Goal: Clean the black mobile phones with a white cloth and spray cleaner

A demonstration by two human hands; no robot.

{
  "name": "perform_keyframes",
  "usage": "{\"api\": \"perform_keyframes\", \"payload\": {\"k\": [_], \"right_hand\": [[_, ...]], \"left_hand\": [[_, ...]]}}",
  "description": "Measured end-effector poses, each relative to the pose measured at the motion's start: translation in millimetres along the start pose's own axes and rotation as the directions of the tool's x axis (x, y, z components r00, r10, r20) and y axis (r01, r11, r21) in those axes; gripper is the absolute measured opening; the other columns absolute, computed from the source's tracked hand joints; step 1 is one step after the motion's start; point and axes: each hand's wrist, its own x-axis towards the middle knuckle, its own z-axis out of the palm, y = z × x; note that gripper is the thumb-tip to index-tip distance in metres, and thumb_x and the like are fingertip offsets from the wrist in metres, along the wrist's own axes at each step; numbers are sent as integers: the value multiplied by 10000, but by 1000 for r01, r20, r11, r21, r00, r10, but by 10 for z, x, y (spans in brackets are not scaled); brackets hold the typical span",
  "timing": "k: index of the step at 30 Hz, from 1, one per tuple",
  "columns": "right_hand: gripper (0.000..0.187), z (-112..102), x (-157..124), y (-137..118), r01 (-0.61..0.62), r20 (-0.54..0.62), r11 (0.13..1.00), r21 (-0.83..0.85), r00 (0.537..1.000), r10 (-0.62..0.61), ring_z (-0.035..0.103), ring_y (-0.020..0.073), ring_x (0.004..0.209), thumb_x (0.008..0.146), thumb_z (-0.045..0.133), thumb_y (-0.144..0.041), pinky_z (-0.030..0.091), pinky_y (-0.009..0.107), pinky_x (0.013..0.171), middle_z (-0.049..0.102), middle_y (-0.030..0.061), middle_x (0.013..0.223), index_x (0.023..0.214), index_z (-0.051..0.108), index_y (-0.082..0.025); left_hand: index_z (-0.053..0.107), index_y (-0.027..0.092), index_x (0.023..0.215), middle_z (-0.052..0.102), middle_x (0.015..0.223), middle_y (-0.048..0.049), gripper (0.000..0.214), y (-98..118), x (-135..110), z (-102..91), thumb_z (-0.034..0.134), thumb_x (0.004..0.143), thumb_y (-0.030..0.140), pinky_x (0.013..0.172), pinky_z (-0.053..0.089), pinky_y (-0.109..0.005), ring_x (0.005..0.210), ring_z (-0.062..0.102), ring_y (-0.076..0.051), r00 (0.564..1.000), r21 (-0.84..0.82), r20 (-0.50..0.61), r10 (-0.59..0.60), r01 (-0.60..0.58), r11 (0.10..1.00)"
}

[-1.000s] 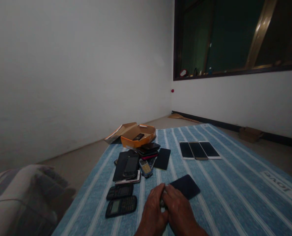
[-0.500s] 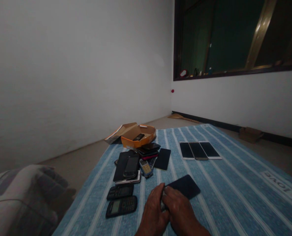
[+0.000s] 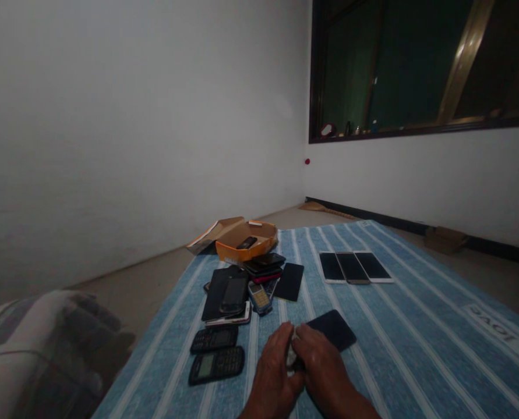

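While my fingers (image 3: 278, 342) clasp a mostly hidden grey object (image 3: 291, 354), I count three smartphones (image 3: 352, 267) aligned far right, assorted phones (image 3: 234, 291) still heaped left.

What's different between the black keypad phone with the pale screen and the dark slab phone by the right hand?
The keypad phone shows a small pale screen and buttons; the slab phone has a plain dark face. The keypad phone is in full view; the slab phone is partly hidden by the right hand. Both lie on the striped cloth.
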Motion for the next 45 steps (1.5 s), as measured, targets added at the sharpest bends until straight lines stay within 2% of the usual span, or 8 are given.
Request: {"api": "perform_keyframes", "payload": {"k": [7,14,20,25,30,37,41,45], "right_hand": [[333,-43,94,-91,26,30,988,154,999,-31,610,198,1077,894,559,-81,450,318,947,686,57,1135,1190,634,-213],[298,-56,154,-31,-121,33,990,66,992,119,608,212,1050,884,550,-55,427,344,961,691,61,1083,1112,669,-206],[310,-89,163,-95,34,38,984,178,998,-41,605,173,1008,902,542,-86,441,282,882,681,29,1064,1153,635,-243],[314,-96,176,-42,-51,50,997,61,998,49,601,186,1029,880,524,-58,428,295,920,683,48,1068,1110,663,-221],[353,-221,191,224,-223,45,971,-90,973,228,609,210,1023,841,452,5,436,301,899,690,70,1044,966,711,-201],[472,-273,125,511,-352,-116,919,-179,935,336,617,233,1042,752,387,76,449,329,924,696,110,1058,976,715,-179],[464,-236,97,499,-366,-125,907,-207,930,347,604,262,1103,756,393,72,451,365,960,684,143,1120,1009,712,-151],[460,-207,92,341,-275,-57,950,-146,961,269,597,244,1127,754,423,70,449,355,967,686,110,1131,1008,711,-184]], "left_hand": [[510,171,1363,579,1371,-173,662,43,25,-35,714,754,330,1062,465,-508,1276,541,-333,1000,-16,-4,-6,5,1000],[479,169,1374,557,1392,-177,637,46,37,-30,687,783,287,1060,469,-505,1298,521,-322,1000,12,-19,24,-24,1000],[467,165,1387,527,1418,-192,684,16,35,-17,702,786,391,1072,457,-503,1311,505,-331,1000,-24,-18,23,-24,999],[458,139,1392,512,1432,-191,673,13,30,-22,676,780,313,1086,436,-510,1329,483,-330,1000,-17,-5,-3,3,1000],[442,96,1402,476,1458,-207,741,8,18,-31,654,699,197,1113,393,-517,1361,439,-339,999,-2,44,-7,7,1000],[504,123,1361,548,1398,-186,701,31,25,-34,628,673,177,1100,403,-542,1322,487,-345,998,15,55,-33,32,999],[538,150,1337,575,1374,-162,693,29,27,-28,634,651,167,1098,413,-530,1308,501,-343,998,-9,42,-37,37,999],[556,174,1320,593,1357,-143,718,23,33,-11,646,609,148,1083,438,-519,1286,523,-347,999,-19,13,-47,47,999]]}}
